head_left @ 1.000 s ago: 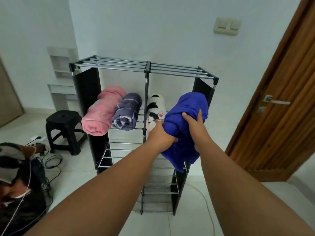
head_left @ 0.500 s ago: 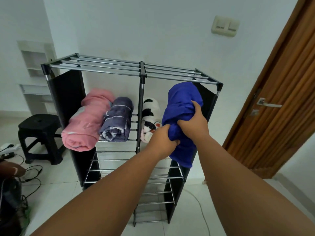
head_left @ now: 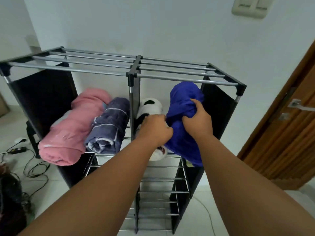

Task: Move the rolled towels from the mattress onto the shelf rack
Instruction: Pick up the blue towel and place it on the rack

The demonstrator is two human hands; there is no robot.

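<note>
On the rack [head_left: 102, 72], the second tier already carries a pink towel [head_left: 68, 132] at the far left and a grey towel [head_left: 109, 130] touching it, both lying front to back across the bars with their ends overhanging the front. Right of the centre post, a white towel [head_left: 150, 108] lies partly hidden behind the left hand [head_left: 156, 129]. That hand is closed on the near edge of the blue towel [head_left: 184, 103], and the right hand [head_left: 197, 120] is clenched into the cloth on its right flank, so both have hold of it. The blue towel sits in the right bay of the same tier, its far end under the top bars and a loose tail hanging off the front. To finish well, I would push the roll straight back until most of its weight rests on the bars, tuck the hanging tail under, keep it just beside the white towel without shoving that one, then let go.
</note>
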